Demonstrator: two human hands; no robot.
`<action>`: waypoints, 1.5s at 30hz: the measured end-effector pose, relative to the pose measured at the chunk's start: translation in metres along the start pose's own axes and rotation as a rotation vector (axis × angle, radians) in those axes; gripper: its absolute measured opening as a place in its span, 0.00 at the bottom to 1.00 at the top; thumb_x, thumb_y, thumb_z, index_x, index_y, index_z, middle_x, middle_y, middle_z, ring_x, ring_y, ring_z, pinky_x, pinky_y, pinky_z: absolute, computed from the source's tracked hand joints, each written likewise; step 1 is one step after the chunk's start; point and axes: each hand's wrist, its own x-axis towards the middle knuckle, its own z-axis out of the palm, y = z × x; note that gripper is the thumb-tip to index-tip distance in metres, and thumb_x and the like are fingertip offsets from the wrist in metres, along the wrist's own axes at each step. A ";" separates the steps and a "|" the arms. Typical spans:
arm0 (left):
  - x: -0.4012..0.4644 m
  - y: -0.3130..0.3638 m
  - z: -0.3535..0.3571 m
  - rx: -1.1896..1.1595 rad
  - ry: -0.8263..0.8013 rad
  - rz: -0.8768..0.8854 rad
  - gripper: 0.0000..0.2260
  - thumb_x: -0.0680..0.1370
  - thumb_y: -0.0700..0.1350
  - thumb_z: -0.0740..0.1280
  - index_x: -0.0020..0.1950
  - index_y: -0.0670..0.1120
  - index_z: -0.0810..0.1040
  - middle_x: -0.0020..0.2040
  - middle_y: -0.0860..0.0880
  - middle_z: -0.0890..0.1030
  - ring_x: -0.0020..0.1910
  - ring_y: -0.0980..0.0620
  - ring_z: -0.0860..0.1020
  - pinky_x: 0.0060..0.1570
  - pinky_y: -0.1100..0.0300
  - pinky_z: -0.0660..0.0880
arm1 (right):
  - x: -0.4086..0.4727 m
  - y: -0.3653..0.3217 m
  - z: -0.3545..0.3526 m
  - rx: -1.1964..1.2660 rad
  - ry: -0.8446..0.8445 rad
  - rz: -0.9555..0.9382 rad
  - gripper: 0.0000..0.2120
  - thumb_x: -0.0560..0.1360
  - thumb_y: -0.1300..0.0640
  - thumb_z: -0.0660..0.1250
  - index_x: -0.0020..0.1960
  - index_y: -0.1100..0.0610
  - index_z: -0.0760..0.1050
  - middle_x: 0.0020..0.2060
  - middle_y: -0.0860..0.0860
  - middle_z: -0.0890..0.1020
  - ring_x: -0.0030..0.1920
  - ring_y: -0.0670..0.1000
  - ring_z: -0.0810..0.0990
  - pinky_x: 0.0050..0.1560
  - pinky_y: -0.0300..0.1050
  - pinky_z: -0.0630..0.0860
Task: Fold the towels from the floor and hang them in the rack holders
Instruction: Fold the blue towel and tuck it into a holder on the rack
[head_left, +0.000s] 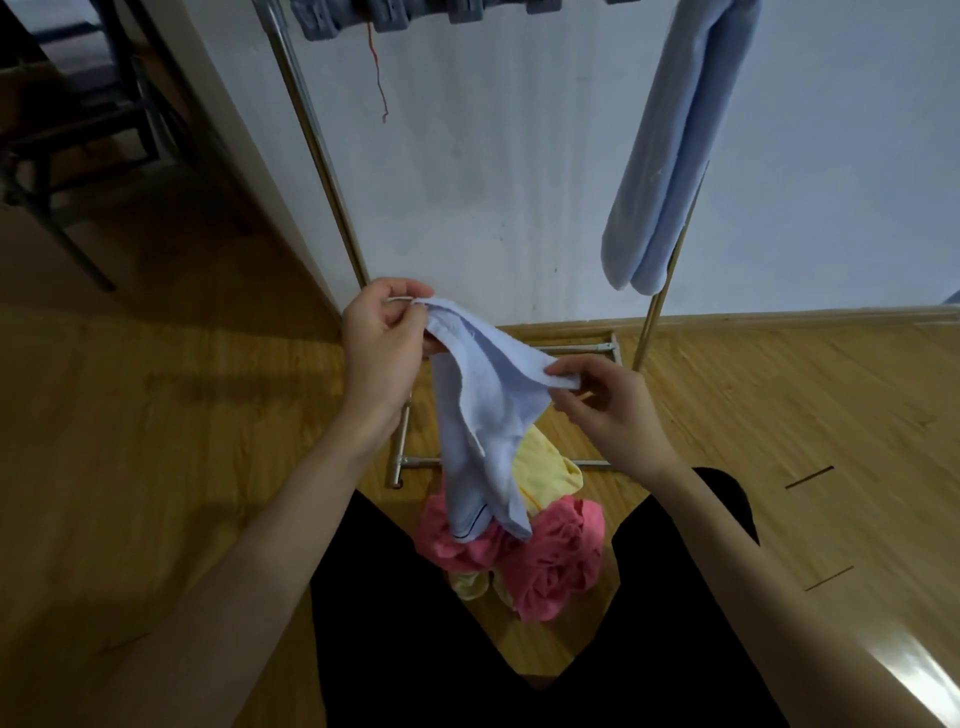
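Pale blue towel (483, 395) hangs pinched between fingers of left hand (382, 338) and right hand (605, 402)

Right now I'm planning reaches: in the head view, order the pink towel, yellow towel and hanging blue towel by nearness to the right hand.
From the right hand:
1. Yellow towel, just below-left on the floor.
2. Pink towel, lower, between the legs.
3. Hanging blue towel, up on the rack's right side.

Single head view, looking forward and steeply down, close over hands; rack (332, 171) and floor (156, 415) beyond.
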 end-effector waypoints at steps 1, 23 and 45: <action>0.000 0.001 0.000 -0.002 0.003 0.000 0.08 0.78 0.31 0.59 0.52 0.37 0.76 0.37 0.50 0.81 0.36 0.58 0.82 0.33 0.66 0.77 | 0.001 0.002 0.002 -0.065 0.046 -0.035 0.07 0.73 0.67 0.69 0.51 0.60 0.81 0.42 0.54 0.80 0.38 0.48 0.78 0.40 0.41 0.76; -0.003 0.000 0.007 0.011 0.056 -0.028 0.08 0.78 0.33 0.60 0.47 0.44 0.76 0.42 0.45 0.82 0.41 0.53 0.83 0.36 0.63 0.79 | -0.027 0.023 0.039 -0.208 -0.174 -0.453 0.11 0.72 0.57 0.67 0.51 0.62 0.77 0.47 0.53 0.71 0.40 0.46 0.71 0.37 0.44 0.73; 0.013 -0.045 -0.031 1.118 -0.291 0.016 0.05 0.74 0.47 0.66 0.40 0.49 0.74 0.37 0.49 0.77 0.34 0.51 0.77 0.39 0.52 0.79 | 0.022 0.016 -0.009 -0.210 0.167 -0.429 0.01 0.72 0.66 0.71 0.42 0.63 0.80 0.41 0.54 0.79 0.35 0.48 0.77 0.39 0.37 0.76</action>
